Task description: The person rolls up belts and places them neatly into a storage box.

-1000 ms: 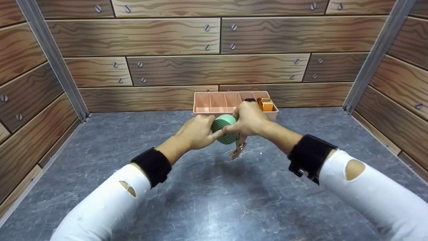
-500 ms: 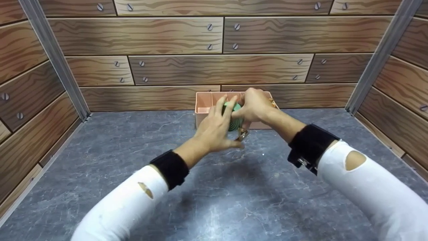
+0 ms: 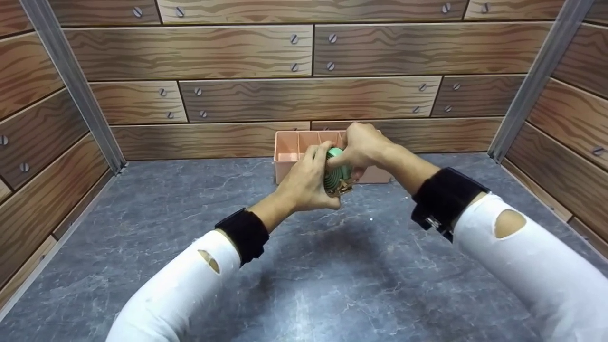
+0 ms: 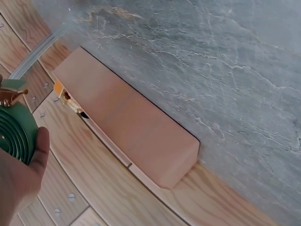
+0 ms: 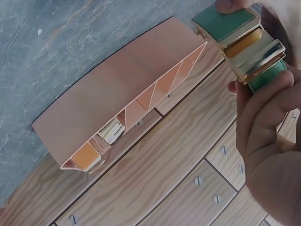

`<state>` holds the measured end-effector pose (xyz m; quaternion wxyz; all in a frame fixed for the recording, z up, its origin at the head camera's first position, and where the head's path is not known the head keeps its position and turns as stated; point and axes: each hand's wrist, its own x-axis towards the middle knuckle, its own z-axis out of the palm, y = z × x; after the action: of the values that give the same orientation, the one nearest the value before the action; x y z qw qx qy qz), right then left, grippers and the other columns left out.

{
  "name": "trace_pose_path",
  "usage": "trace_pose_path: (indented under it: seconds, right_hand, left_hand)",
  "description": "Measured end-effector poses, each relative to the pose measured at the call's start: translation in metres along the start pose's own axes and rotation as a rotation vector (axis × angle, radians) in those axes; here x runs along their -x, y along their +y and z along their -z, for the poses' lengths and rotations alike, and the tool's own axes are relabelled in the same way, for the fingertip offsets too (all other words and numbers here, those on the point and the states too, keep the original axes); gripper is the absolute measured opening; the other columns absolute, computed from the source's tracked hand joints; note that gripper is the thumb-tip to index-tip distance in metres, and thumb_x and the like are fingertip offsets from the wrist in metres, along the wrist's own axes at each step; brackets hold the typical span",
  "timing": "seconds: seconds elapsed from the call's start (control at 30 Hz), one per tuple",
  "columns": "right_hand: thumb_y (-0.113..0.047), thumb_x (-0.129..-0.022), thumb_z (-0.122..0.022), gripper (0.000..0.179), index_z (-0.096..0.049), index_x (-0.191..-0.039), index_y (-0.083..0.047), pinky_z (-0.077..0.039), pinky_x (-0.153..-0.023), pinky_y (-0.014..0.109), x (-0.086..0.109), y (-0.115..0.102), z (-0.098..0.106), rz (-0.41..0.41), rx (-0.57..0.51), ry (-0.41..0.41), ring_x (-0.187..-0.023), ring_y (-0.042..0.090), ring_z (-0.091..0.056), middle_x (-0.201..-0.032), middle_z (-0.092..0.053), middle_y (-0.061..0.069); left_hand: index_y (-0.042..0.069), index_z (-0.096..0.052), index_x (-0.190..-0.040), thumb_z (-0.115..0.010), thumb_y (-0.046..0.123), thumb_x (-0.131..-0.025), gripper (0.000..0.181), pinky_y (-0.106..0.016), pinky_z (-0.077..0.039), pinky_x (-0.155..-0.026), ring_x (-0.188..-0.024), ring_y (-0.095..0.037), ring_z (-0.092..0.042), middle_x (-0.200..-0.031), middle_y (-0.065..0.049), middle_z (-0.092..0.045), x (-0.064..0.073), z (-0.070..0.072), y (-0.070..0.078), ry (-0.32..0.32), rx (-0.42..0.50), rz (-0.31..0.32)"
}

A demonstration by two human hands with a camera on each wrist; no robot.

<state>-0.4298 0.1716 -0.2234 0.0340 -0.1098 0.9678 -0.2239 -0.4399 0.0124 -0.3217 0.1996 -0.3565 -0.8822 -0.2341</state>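
A green belt (image 3: 338, 172) is wound into a tight coil, with its gold buckle (image 3: 343, 188) hanging at the lower side. Both hands have it in the air, just in front of the compartment box. My left hand (image 3: 306, 180) holds the coil from the left, fingers bent over its edge and thumb below near the buckle. From the right, my right hand (image 3: 368, 147) grips the coil's outer turn. In the right wrist view, fingers curl around the green strap (image 5: 225, 22) beside the shiny gold buckle (image 5: 256, 54).
A pink box (image 3: 286, 172) with a row of compartments stands against the wood-patterned back wall (image 3: 247, 97). Rolled items, one of them orange (image 5: 86, 156) and another cream-white (image 5: 112, 131), sit in compartments near one end. The floor is a grey marbled surface (image 3: 190, 199).
Both hands have moved forward with the coiled belt to the box. My left hand spread its fingers and took hold of the coil again, while my right hand kept its grip.
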Motion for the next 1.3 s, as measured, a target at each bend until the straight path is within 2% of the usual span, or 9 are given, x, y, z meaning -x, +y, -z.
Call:
trace_pose_path:
  seconds: [0.2, 0.3, 0.4, 0.53, 0.63, 0.77, 0.9, 1.1, 1.3]
  right_hand:
    - [-0.038, -0.078, -0.083, 0.036, -0.072, -0.078, -0.003, -0.051, -0.046, 0.022, -0.011, 0.0, 0.0, 0.024, 0.038, 0.01, -0.043, 0.01, -0.06, -0.06, -0.068, 0.004]
    - [-0.039, -0.077, -0.083, 0.038, -0.074, -0.082, -0.002, -0.051, -0.051, 0.024, -0.019, -0.001, 0.001, 0.034, 0.058, 0.085, -0.052, 0.013, -0.062, -0.067, -0.071, 0.008]
    - [-0.041, -0.077, -0.082, 0.044, -0.075, -0.095, -0.001, -0.054, -0.068, 0.031, -0.027, 0.0, 0.002, 0.036, 0.059, 0.19, -0.075, 0.022, -0.066, -0.088, -0.075, 0.013]
    - [-0.048, -0.078, -0.079, 0.053, -0.073, -0.108, -0.004, -0.05, -0.08, 0.035, -0.039, 0.006, 0.0, 0.038, 0.026, 0.253, -0.092, 0.025, -0.062, -0.103, -0.073, 0.011]
    - [-0.046, -0.085, -0.074, 0.049, -0.071, -0.108, -0.003, -0.049, -0.067, 0.029, -0.05, 0.016, -0.002, 0.063, -0.173, 0.157, -0.073, 0.017, -0.059, -0.093, -0.069, 0.008]
    - [-0.023, -0.098, -0.063, 0.033, -0.062, -0.118, 0.003, -0.044, -0.054, 0.02, -0.066, 0.034, -0.005, 0.101, -0.683, -0.028, -0.059, 0.008, -0.049, -0.089, -0.063, 0.002]
    - [-0.006, -0.098, -0.059, 0.039, -0.048, -0.132, 0.01, -0.043, -0.054, 0.018, -0.078, 0.045, -0.013, 0.162, -0.991, -0.041, -0.066, 0.008, -0.054, -0.095, -0.064, 0.004]
    - [-0.02, -0.098, -0.062, 0.052, -0.047, -0.139, 0.009, -0.052, -0.065, 0.02, -0.088, 0.048, -0.022, 0.249, -0.894, 0.057, -0.08, 0.009, -0.063, -0.106, -0.064, 0.006]
    - [-0.024, -0.096, -0.067, 0.046, -0.059, -0.13, 0.006, -0.054, -0.091, 0.034, -0.087, 0.053, -0.02, 0.226, -0.785, 0.136, -0.096, 0.013, -0.066, -0.119, -0.067, 0.013]
  left_hand:
    - [0.01, -0.026, -0.152, -0.087, 0.034, -0.059, 0.114, -0.035, -0.049, -0.101, -0.117, -0.024, -0.056, -0.14, -0.015, -0.046, -0.013, 0.002, -0.017, -0.058, 0.044, 0.031]
    - [0.01, -0.03, -0.15, -0.086, 0.03, -0.059, 0.109, -0.035, -0.048, -0.101, -0.117, -0.023, -0.055, -0.136, -0.012, -0.049, -0.027, 0.004, -0.029, -0.035, 0.101, 0.008]
    - [0.007, -0.034, -0.146, -0.085, 0.026, -0.059, 0.102, -0.034, -0.047, -0.101, -0.116, -0.022, -0.054, -0.132, -0.011, -0.053, -0.044, 0.003, -0.04, 0.015, 0.186, -0.013]
    - [0.007, -0.034, -0.144, -0.084, 0.024, -0.063, 0.097, -0.034, -0.049, -0.095, -0.111, -0.022, -0.056, -0.126, -0.011, -0.055, -0.059, 0.0, -0.052, 0.051, 0.332, 0.063]
    - [0.01, -0.032, -0.145, -0.083, 0.02, -0.067, 0.094, -0.032, -0.05, -0.091, -0.109, -0.021, -0.057, -0.126, -0.011, -0.055, -0.067, 0.0, -0.06, 0.027, 0.474, 0.158]
    - [0.012, -0.033, -0.144, -0.076, 0.007, -0.072, 0.085, -0.03, -0.051, -0.079, -0.1, -0.02, -0.057, -0.125, -0.012, -0.052, -0.077, 0.002, -0.071, -0.016, 0.716, 0.289]
    - [0.008, -0.033, -0.144, -0.068, 0.002, -0.074, 0.079, -0.03, -0.05, -0.067, -0.087, -0.018, -0.056, -0.117, -0.012, -0.052, -0.084, 0.004, -0.076, -0.034, 0.905, 0.363]
    - [0.006, -0.034, -0.143, -0.064, 0.002, -0.074, 0.075, -0.031, -0.046, -0.066, -0.085, -0.017, -0.056, -0.112, -0.01, -0.053, -0.089, 0.003, -0.077, -0.042, 1.018, 0.361]
    - [0.009, -0.033, -0.146, -0.062, 0.003, -0.073, 0.078, -0.031, -0.043, -0.069, -0.089, -0.018, -0.054, -0.116, -0.01, -0.052, -0.093, -0.001, -0.081, -0.062, 1.104, 0.34]
